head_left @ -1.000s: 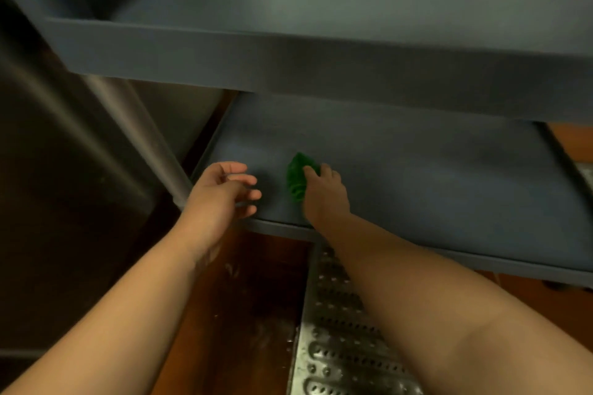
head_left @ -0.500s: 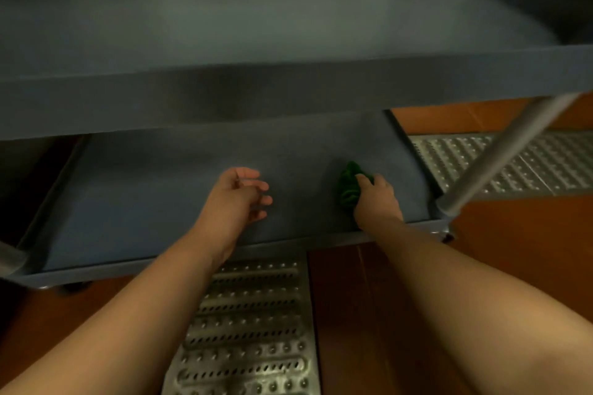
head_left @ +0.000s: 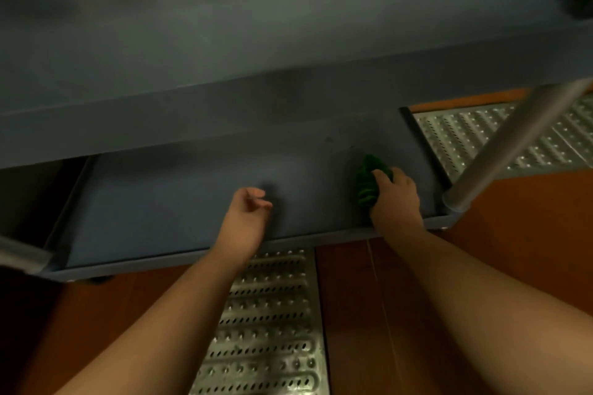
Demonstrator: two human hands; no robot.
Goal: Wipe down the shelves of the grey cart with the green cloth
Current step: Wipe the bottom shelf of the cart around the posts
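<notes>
Your green cloth (head_left: 369,181) is bunched on the lower shelf (head_left: 179,202) of the grey cart (head_left: 256,42), near its right end. Your right hand (head_left: 396,199) grips it, fingers (head_left: 382,175) curled over the top. Well to the left of those fingers, your left hand (head_left: 245,218) hovers above the shelf, loosely curled, holding nothing. A metal post (head_left: 513,144) rises just right of your right hand.
</notes>
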